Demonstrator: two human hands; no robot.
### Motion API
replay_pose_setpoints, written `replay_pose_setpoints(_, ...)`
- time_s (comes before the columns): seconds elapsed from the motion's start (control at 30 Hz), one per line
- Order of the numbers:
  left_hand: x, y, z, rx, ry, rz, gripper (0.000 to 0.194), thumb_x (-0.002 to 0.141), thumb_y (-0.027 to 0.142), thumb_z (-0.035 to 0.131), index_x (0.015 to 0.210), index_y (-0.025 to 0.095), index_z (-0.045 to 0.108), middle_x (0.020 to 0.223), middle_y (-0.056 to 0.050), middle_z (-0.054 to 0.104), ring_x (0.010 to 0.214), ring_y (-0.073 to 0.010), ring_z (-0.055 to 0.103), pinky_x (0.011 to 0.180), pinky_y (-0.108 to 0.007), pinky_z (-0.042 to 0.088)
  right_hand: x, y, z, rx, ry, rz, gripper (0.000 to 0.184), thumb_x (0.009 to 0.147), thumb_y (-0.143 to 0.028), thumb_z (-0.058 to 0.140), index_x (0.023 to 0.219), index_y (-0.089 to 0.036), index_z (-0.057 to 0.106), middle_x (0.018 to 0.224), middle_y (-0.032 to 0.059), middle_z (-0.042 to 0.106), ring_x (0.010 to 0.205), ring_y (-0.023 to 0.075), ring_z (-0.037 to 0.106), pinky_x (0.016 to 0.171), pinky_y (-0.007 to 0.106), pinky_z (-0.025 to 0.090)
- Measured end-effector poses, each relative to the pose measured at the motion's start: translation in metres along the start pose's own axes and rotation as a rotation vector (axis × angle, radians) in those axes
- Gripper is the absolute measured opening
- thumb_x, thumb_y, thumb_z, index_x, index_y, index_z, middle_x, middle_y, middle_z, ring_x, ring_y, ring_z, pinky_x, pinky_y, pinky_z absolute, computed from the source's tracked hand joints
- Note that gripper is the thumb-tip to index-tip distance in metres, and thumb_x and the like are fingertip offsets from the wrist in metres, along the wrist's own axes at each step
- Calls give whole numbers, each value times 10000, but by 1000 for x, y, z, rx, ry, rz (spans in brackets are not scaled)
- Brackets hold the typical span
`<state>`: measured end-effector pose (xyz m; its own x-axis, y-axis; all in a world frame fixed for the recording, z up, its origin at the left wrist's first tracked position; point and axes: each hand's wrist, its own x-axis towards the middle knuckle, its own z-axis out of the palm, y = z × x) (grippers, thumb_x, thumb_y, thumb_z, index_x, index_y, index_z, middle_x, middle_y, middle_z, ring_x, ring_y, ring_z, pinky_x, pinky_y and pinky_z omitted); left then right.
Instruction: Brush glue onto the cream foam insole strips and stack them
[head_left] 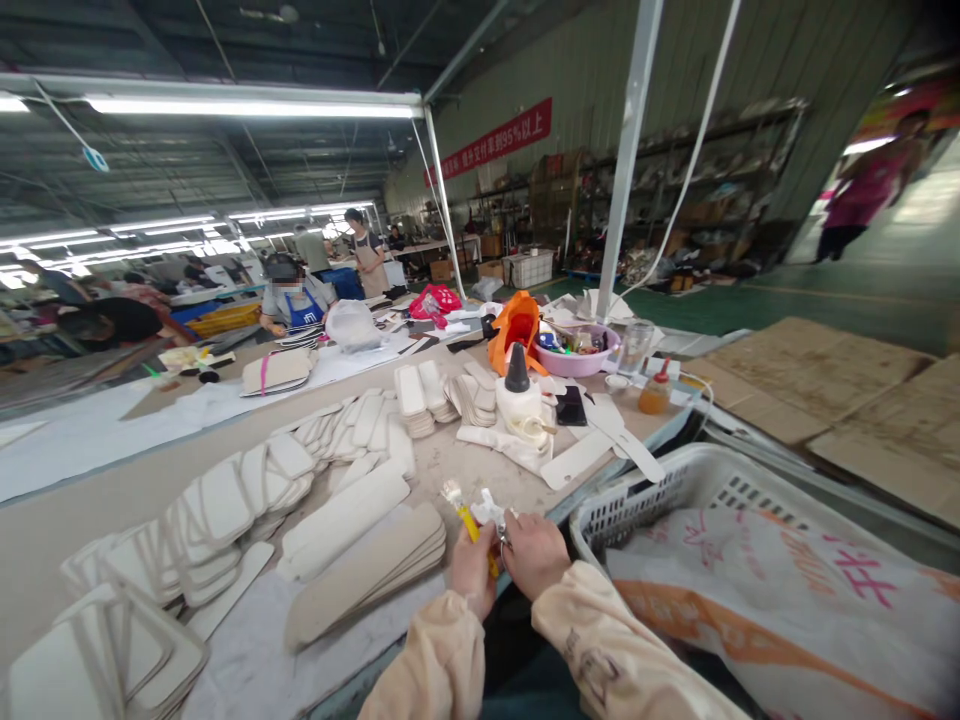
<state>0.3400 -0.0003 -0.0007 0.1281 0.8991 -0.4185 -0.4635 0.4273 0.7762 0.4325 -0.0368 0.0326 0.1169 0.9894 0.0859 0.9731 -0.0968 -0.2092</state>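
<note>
At the table's near edge, my left hand (472,568) is closed round a yellow-handled brush (468,522), its pale bristles pointing up and away from me. Close beside it, my right hand (538,552) has its fingers bent together by a small crumpled white piece (489,510) and something shiny and metallic; exactly what the fingers grip is partly hidden. Left of my hands lies a stack of long beige panels (367,575), with white panels (345,520) behind it. Beyond my hands stands a white bottle with a black cone top (517,390).
Overlapping rows of rounded panels (225,500) cover the left of the table. A lilac basin (577,360), an orange bag (516,335) and a red-tipped glue bottle (656,390) stand at the back. A grey crate (675,470) holding a printed sack is at my right. Several people work farther off.
</note>
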Motion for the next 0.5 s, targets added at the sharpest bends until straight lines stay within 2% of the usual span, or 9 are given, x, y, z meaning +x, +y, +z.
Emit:
replay_pose_setpoints(0.13,0,1,-1,14,24,-10,375,567,302,772,847,188,550,603,39,603,478,-100,560,484,-205,416,-2,-6,0,-74,15,-55,413,853,-218,516,1245,-93,551,999,129,651,913,273,582,753,385,425)
replay_pose_setpoints(0.3,3,2,3,-10,79,60,311,564,267,755,757,185,525,530,74,530,428,-70,490,445,-188,367,-8,-7,4,-166,110,-124,374,882,-107,470,1246,-96,557,902,110,658,846,249,598,710,370,439)
replay_pose_setpoints(0.5,7,2,14,-12,140,116,243,574,208,722,692,196,509,539,66,536,469,-88,529,481,-206,416,-12,-3,12,-253,234,-133,352,866,-83,512,1209,-106,589,811,85,648,765,228,600,652,348,442)
